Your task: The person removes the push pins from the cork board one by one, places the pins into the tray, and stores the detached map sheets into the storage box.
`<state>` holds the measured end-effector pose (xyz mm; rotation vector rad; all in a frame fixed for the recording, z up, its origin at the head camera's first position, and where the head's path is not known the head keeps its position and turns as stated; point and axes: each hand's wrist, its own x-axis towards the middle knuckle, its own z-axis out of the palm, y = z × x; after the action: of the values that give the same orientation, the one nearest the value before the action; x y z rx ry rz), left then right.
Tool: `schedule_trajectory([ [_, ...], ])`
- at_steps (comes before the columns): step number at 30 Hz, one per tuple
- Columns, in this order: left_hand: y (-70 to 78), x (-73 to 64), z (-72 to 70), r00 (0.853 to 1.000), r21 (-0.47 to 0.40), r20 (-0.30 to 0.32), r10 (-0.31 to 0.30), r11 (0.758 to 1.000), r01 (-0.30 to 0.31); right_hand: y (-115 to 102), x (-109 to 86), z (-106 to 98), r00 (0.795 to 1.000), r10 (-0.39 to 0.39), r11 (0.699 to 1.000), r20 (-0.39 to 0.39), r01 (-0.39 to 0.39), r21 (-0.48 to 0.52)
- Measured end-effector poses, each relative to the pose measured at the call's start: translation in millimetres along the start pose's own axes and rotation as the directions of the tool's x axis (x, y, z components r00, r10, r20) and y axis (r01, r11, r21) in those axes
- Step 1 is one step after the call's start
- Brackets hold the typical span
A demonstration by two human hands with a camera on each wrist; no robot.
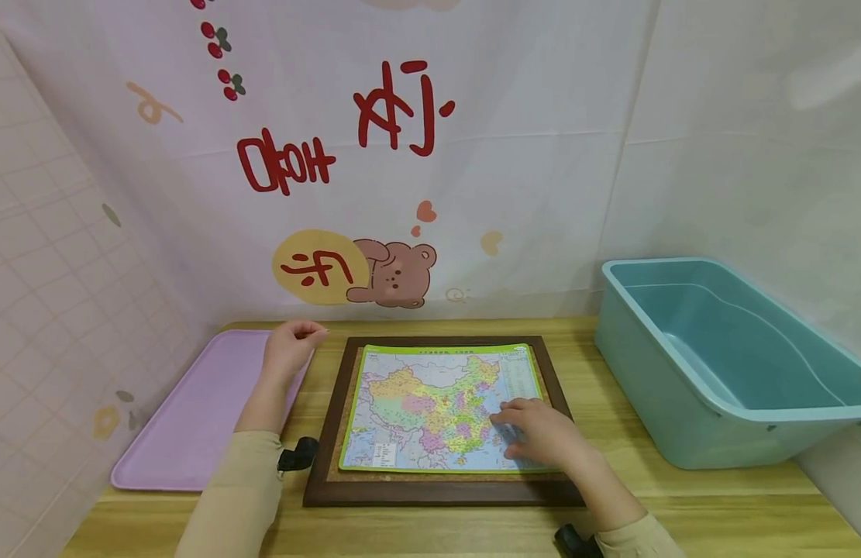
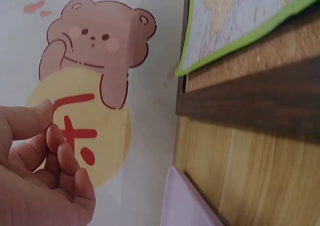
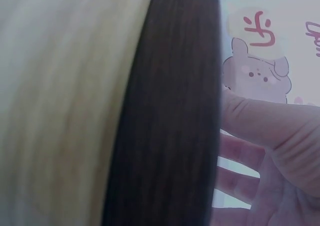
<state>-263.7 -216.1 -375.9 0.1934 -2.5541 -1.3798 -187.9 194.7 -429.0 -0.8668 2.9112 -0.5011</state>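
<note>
A map sheet [image 1: 430, 411] with a green border lies over a cork board [image 1: 348, 434] in a dark wooden frame [image 1: 430, 494]. My right hand [image 1: 542, 434] rests with spread fingers on the map's right part. The right wrist view shows that hand [image 3: 280, 146] beyond the frame's dark edge [image 3: 167, 106]. My left hand [image 1: 291, 349] is raised left of the board's far corner, above the pink tray. In the left wrist view, this hand [image 2: 45, 166] has curled fingers, with thumb and index tips close together; I cannot tell whether something tiny is between them.
A pink tray [image 1: 186, 418] lies at the left of the wooden table [image 1: 416, 535]. On the right stands a deep teal bin [image 1: 667, 387]. A white printed cloth [image 1: 528, 155] with a bear drawing hangs behind the table.
</note>
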Motion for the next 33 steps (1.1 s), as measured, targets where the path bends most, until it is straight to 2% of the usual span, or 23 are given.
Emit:
schedule_trajectory([
  [4, -6.6, 2.0, -8.1, 1.0, -0.014, -0.002, -0.025, 1.0, 0.025, 0, 0.9, -1, 1.0, -0.007, 1.0, -0.002, 0.007, -0.003],
  [13, -21.3, 4.9, -26.5, 0.998, 0.02, -0.019, -0.065, 0.998, 0.066, 1, 2.2, 0, 1.0, -0.018, 1.0, -0.003, 0.018, -0.021],
  [19, -31.2, 4.9, -38.6, 0.995, 0.056, -0.009, -0.103, 0.993, 0.103, 0, 2.2, -1, 1.0, -0.007, 1.0, 0.008, 0.007, -0.009],
  [33, -50.5, 6.9, -56.7, 0.991, 0.121, 0.033, -0.132, 0.984, 0.127, -1, 1.1, 0, 1.0, 0.006, 1.0, 0.009, -0.006, 0.003],
])
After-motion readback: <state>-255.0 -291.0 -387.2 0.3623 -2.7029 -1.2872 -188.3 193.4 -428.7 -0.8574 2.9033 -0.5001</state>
